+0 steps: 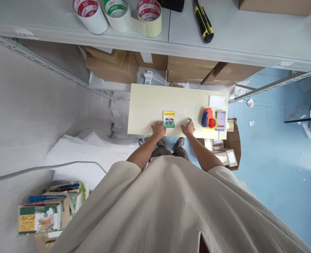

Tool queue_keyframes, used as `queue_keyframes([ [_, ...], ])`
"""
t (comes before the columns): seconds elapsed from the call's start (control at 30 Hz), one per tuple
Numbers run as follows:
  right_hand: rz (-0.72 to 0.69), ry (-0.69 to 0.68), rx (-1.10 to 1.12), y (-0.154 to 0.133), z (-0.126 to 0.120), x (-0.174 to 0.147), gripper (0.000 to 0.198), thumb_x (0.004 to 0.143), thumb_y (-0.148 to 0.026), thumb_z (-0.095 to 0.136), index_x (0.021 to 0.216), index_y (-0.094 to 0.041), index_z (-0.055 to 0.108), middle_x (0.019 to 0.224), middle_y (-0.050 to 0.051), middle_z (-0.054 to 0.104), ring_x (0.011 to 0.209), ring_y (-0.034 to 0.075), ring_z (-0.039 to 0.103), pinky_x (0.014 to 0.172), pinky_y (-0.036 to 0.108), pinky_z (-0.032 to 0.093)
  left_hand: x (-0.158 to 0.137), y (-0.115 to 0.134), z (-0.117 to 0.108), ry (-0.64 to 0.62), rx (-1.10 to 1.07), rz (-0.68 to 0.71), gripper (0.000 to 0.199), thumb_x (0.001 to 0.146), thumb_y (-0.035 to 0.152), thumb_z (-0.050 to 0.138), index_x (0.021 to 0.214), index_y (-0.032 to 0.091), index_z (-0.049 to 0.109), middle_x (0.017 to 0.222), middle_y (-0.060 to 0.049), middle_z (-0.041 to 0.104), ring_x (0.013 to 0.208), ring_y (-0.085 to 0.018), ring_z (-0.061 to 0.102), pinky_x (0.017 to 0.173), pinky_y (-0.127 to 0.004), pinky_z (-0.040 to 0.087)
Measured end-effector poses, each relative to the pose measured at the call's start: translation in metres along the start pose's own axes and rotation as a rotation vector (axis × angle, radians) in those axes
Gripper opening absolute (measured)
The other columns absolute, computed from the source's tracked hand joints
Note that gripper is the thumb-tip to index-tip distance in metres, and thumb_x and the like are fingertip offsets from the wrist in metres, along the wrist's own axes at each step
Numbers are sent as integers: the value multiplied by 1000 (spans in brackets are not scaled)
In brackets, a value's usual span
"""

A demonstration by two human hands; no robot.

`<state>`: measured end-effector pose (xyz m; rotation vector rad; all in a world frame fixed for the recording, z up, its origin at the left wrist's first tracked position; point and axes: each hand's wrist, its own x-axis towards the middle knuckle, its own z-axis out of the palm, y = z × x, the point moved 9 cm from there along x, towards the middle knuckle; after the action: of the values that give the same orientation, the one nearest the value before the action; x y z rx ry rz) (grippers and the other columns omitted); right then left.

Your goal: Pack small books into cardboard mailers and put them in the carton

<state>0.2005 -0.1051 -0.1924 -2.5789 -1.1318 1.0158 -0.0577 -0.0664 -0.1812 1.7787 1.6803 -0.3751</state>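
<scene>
One small yellow and green book lies on a pale table, nearer to the front edge than the back, with table top showing all around it. The left hand reaches in over the front edge and sits at the book's lower left corner; its fingers are bunched there, and I cannot tell whether they pinch the cover. The right hand is apart from the book, on its right side, thumb and first finger spread wide with nothing between them. Open table runs between that hand and the book, and a longer stretch reaches from the book to the left edge.

Room is tighter at the right end: an orange and blue tape cutter stands just beside a blurred purple thing, with a white card behind them by the back right corner. Below that end, an open carton sits on the floor. Above the back edge runs a grey shelf, carrying a yellow and black knife close to its lip
</scene>
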Motion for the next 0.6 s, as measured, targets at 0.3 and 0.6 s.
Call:
queue_keyframes([
  [0.3, -118, -59, 141, -39, -12, -9, 52, 93, -27, 63, 144, -21, 69, 98, 6, 79, 95, 28, 73, 90, 37, 57, -15, 13, -3, 31, -30, 297, 74, 108, 19, 57, 180, 27, 44, 187, -22, 38, 168, -45, 42, 134, -60, 42],
  [0.6, -311, -178, 12, -103, 51, -22, 44, 95, -25, 73, 138, -24, 70, 106, 7, 82, 103, 27, 75, 90, 35, 59, -1, -2, 3, 43, -292, 222, 86, 100, 4, 57, 180, 32, 49, 182, -17, 52, 168, -42, 46, 134, -62, 42],
])
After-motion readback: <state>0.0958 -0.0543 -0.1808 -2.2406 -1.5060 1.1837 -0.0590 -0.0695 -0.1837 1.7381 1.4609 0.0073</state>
